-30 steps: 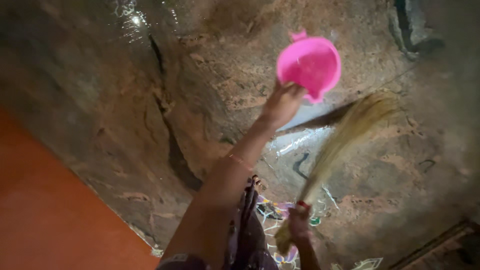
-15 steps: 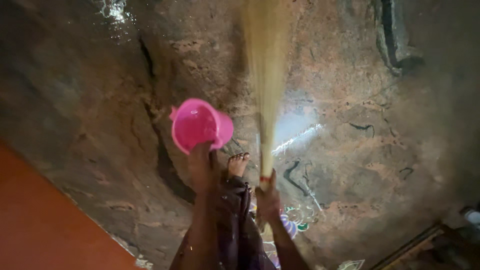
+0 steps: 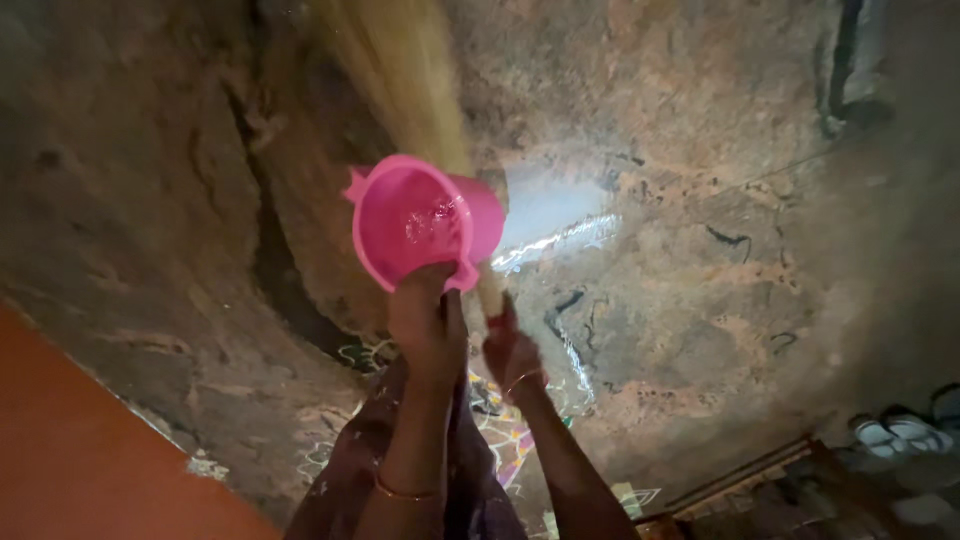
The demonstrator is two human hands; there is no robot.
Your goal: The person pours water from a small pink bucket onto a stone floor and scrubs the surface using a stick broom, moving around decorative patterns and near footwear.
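Pink mug held up over the wet stone floor, tipped so its open mouth faces the camera, spout at upper left, a little water glinting inside. Left hand just below the mug, fingers closed around the handle at its lower rim; forearm rising straight from the bottom edge, a thin bangle round the wrist. Broom behind and above the mug, pale bristles fanning and blurred toward the top edge, its bound neck with a red band emerging just right of the mug's base. Right hand just right of the left hand, clenched on the broom neck, wrist bent, forearm slanting down to the right, also bangled. Below the mug, dark patterned cloth between the forearms. Right of the mug, a bright wet sheen on the floor. Left of the mug, a dark crack in the stone, and farther down-left an orange wall. Far right of the mug, low, blurred sandals.
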